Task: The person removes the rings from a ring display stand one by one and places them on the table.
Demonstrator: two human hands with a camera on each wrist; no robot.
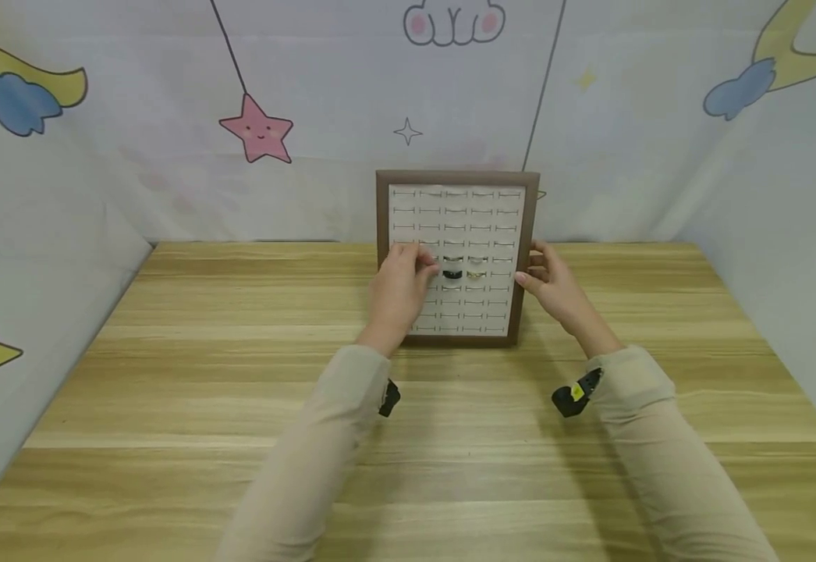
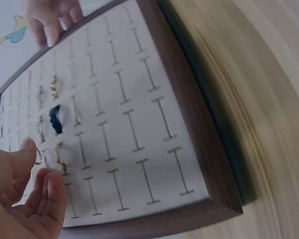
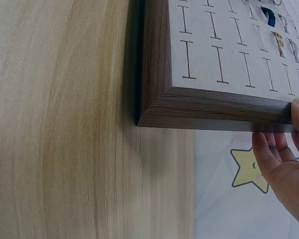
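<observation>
A ring display board (image 1: 459,340) with a brown wood-look frame stands upright, leaning back slightly, its pale panel cut with rows of slots. My left hand (image 1: 399,289) is at the panel's left part, thumb and fingertips pinching a thin silver ring (image 2: 39,156) close to a slot. Beside it sit a gold ring (image 2: 61,159), a dark blue-black band (image 1: 452,275), another gold ring (image 1: 476,275) and silver rings (image 1: 477,260). With thumb on the front and fingers behind, my right hand (image 1: 558,293) grips the frame's right edge. My left hand hides some slots in the head view.
The board stands near the back of a wood-grain table (image 1: 169,375). Behind it hangs a white curtain (image 1: 331,140) printed with stars, moons and clouds. Black wrist cameras (image 1: 572,398) sit under both sleeves.
</observation>
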